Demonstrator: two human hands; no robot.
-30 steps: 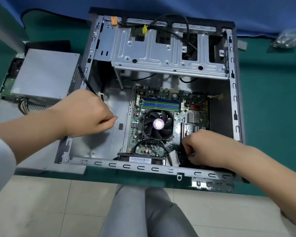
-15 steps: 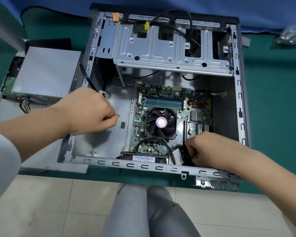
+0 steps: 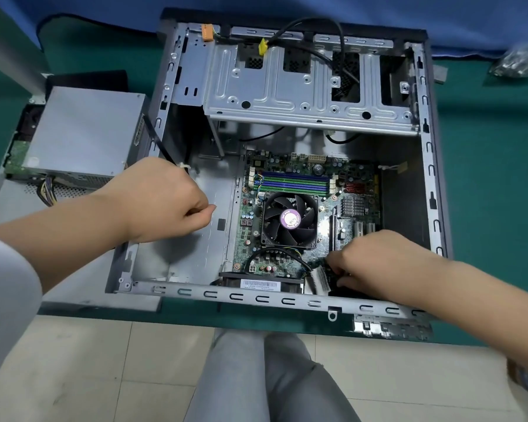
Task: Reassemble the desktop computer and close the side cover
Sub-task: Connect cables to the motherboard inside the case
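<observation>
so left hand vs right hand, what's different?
The left hand sits over the bare metal floor of the case, beside the motherboard; the right hand is down at the board's near right corner. The left pinches its fingertips together, and nothing is visible in that grip; the right curls down onto dark parts there, and what it holds is hidden. Both are inside the open case.
</observation>
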